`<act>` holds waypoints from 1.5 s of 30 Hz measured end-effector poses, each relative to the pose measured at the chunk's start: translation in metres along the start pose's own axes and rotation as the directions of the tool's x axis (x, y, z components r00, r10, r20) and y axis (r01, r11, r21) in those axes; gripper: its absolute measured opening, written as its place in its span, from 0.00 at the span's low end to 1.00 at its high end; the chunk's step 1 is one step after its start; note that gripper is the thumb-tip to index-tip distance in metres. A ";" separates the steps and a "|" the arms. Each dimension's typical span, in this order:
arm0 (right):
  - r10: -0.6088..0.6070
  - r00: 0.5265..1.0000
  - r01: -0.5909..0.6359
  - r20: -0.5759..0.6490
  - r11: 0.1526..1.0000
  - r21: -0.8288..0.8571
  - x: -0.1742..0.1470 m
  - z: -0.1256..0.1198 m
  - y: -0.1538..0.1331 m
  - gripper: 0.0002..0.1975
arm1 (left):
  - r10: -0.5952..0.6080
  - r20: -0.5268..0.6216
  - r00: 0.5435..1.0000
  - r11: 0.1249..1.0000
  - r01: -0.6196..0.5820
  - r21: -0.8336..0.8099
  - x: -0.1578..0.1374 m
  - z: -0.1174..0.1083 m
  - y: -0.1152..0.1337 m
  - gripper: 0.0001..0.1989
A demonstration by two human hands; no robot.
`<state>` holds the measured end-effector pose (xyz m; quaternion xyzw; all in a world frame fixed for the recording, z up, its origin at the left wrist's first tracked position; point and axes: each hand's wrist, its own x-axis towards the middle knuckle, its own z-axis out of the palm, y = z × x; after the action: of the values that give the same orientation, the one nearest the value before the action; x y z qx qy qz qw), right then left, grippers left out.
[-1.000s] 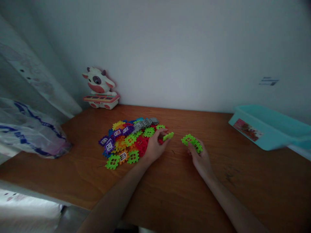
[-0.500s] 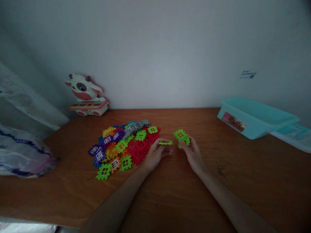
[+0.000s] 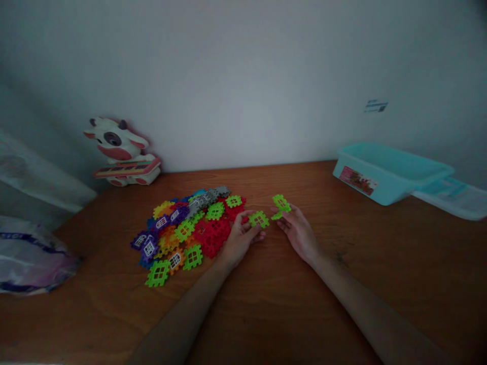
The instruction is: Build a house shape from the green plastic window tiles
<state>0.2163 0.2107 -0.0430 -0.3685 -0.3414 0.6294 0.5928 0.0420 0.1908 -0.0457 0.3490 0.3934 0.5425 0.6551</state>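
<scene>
My left hand [image 3: 243, 235] is closed on a green interlocking building tile [image 3: 259, 220] with a window-like lattice, its flat face turned toward me. Across a small gap, my right hand [image 3: 299, 228] pinches a pair of green tiles [image 3: 281, 203] that meet at an angle; the lower one is seen nearly edge-on and partly behind the fingers. Left of my hands lies a heap of similar tiles in several colours, among them red tiles [image 3: 215, 237], purple tiles [image 3: 149, 248], grey tiles [image 3: 205, 199] and loose green tiles [image 3: 158, 273] at its front edge.
A toy cow with a keyboard [image 3: 127, 165] stands at the back left against the wall. At the right is a turquoise plastic bin [image 3: 391, 175] with a pale lid [image 3: 452, 197] beside it. A plastic bag [image 3: 34, 261] lies at the left on the wooden table [image 3: 243, 314].
The left tile has turned from edge-on to face me. The right-hand pair has tilted, its lower tile now nearly edge-on. My view has shifted slightly.
</scene>
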 end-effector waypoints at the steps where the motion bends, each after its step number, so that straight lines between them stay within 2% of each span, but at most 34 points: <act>1: -0.005 1.000 0.005 0.014 1.000 0.000 0.000 -0.001 0.000 0.19 | 0.001 -0.012 1.000 1.000 -0.001 0.001 0.000 0.000 0.000 0.32; 5: -0.049 0.996 0.053 0.079 0.997 -0.052 0.000 -0.003 0.003 0.23 | -0.013 -0.047 0.999 1.000 0.013 0.001 0.000 0.000 0.001 0.32; 11: -0.122 0.973 0.150 0.197 0.979 -0.135 -0.001 -0.004 0.008 0.28 | 0.034 0.003 0.999 0.999 -0.034 -0.027 -0.003 0.000 0.005 0.31; 16: -0.153 0.963 0.189 0.221 0.970 -0.150 -0.004 -0.001 0.006 0.27 | -0.001 0.030 1.000 0.993 0.004 -0.120 -0.003 -0.001 0.009 0.27; 19: -0.148 0.964 0.186 0.222 0.969 -0.161 -0.006 0.001 0.004 0.28 | -0.010 0.011 1.000 0.991 0.011 -0.131 0.000 -0.001 0.008 0.26; 24: -0.143 0.967 0.181 0.212 0.969 -0.169 -0.009 0.002 0.002 0.31 | 0.014 -0.064 0.998 0.994 -0.020 -0.103 0.003 -0.001 0.004 0.20; 29: -0.164 0.956 0.204 0.245 0.968 -0.148 -0.010 0.003 0.000 0.32 | 0.039 -0.119 0.992 0.997 -0.047 -0.063 0.004 -0.001 0.003 0.20; 38: -0.125 0.953 0.169 0.277 0.975 -0.141 -0.011 0.005 0.001 0.32 | 0.015 -0.088 0.996 1.000 -0.015 0.002 0.004 -0.001 0.003 0.18; 45: -0.105 0.953 0.155 0.284 0.974 -0.163 -0.016 0.011 -0.002 0.32 | 0.041 0.002 0.999 0.997 -0.041 -0.068 0.003 -0.001 0.002 0.21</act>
<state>0.2082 0.1949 -0.0347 -0.3077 -0.5000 0.5996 0.5439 0.0403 0.1942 -0.0454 0.3353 0.3665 0.5682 0.6560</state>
